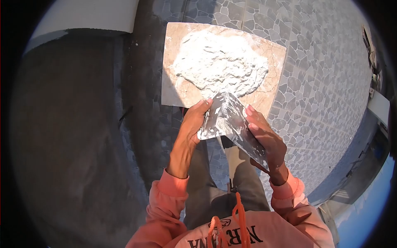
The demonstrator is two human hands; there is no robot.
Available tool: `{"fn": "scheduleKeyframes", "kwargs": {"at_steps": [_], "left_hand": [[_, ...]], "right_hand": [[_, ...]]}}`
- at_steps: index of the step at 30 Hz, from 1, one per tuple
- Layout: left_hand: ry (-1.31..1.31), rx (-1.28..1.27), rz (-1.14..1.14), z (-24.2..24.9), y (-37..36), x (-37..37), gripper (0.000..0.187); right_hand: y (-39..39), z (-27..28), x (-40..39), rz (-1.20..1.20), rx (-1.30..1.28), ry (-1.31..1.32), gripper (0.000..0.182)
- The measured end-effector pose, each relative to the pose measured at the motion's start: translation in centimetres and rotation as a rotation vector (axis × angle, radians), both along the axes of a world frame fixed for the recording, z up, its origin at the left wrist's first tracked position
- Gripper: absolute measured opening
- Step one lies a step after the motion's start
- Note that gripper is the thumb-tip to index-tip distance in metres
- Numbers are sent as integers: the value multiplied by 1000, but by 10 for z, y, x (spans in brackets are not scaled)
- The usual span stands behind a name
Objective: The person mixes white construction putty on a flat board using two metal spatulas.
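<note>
My left hand (195,120) grips the left side of a bent, dark metal piece (244,131), its thumb on the upper edge. The piece looks like two flat faces meeting at an angle, smeared with white paste. My right hand (266,138) is closed round its right side, fingertips on the face. Just beyond its upper tip lies a wide heap of white paste (223,62), spread on a beige marbled board (173,89). The tip touches or overlaps the heap's near edge. Whether the piece is one tool or two blades is hard to tell.
Grey stone-patterned paving (308,82) runs beneath and right of the board. A dark wall or surface (70,115) fills the left, with a pale ledge (91,16) above it. My legs are below the hands. Assorted objects stand at the far right edge.
</note>
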State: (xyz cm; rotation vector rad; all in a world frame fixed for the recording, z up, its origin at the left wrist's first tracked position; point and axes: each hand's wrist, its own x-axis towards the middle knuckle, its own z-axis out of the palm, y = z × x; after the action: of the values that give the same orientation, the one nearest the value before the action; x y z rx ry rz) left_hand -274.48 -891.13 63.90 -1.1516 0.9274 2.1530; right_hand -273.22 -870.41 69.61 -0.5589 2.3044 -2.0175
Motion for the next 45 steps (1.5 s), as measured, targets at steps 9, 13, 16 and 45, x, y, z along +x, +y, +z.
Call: {"fn": "scheduleKeyframes", "kwargs": {"at_steps": [9, 13, 16, 45], "left_hand": [[95, -43, -98, 15, 4, -12, 37], [84, -189, -155, 21, 3, -14, 39], [85, -161, -177, 11, -8, -4, 40], [-56, -153, -143, -15, 5, -13, 43]], "right_hand": [[10, -39, 15, 149, 290, 129, 69], [29, -64, 3, 168, 381, 153, 78], [44, -82, -1, 138, 524, 182, 69], [13, -80, -3, -229, -551, -1373, 44]]}}
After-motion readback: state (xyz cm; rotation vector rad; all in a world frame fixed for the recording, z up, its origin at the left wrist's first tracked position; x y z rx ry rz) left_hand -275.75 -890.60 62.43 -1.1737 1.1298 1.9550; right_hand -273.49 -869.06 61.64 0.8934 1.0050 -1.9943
